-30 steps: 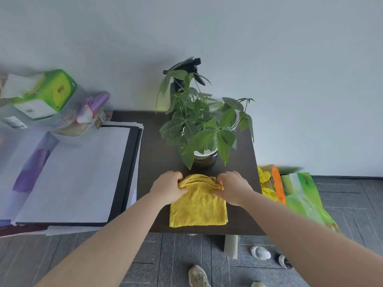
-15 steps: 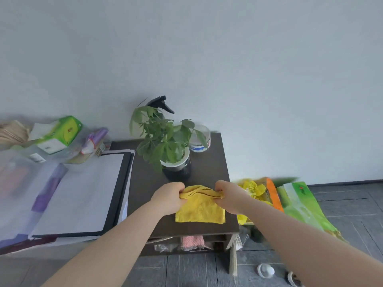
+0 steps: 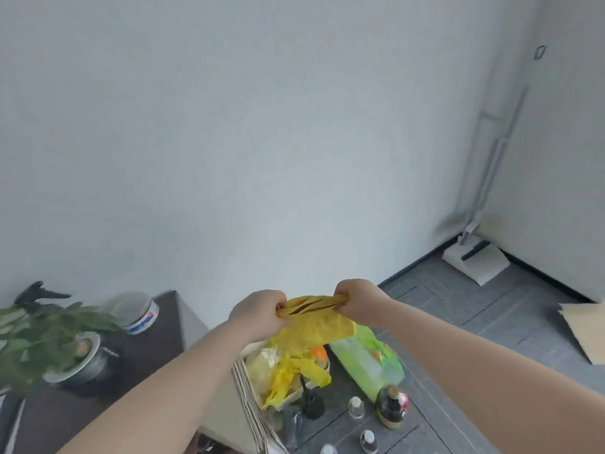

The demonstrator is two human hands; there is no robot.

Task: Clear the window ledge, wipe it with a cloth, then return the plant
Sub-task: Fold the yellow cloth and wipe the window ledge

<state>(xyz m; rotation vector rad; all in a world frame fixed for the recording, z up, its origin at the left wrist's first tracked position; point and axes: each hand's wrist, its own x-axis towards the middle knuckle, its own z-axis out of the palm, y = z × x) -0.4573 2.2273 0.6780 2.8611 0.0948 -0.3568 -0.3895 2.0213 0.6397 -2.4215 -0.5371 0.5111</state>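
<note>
Both hands gripping one yellow cloth [image 3: 314,319] in mid-air: left hand [image 3: 258,314] and right hand [image 3: 358,301] each curling fingers round an end of the bunched top edge, pulling it taut between them, lower part hanging loose and blurred. Forearms reaching forward and slightly inward, knuckles facing up, wrists about level, right a little higher. Cloth hanging clear of the dark table [image 3: 98,404], out past its right edge, above the clutter on the floor: a yellow plastic bag [image 3: 288,375], a green packet [image 3: 373,358], several small bottles [image 3: 389,407].

Standing toward the left edge of the table, the plant [image 3: 49,342] in its round pot, leaves smeared by motion; behind it a black spray trigger [image 3: 39,290] and, toward the table's back right corner, a clear tub [image 3: 134,311] with a blue-and-red label. Leaning in the far right corner of the room, a dustpan and broom [image 3: 474,257]; lying at the right edge of the floor, flat cardboard [image 3: 586,329].

No window ledge showing anywhere. Judging by the plant resting on the table and the cloth in hand, clearing appearing done; wiping seemingly about to begin, with returning the plant remaining after that.
</note>
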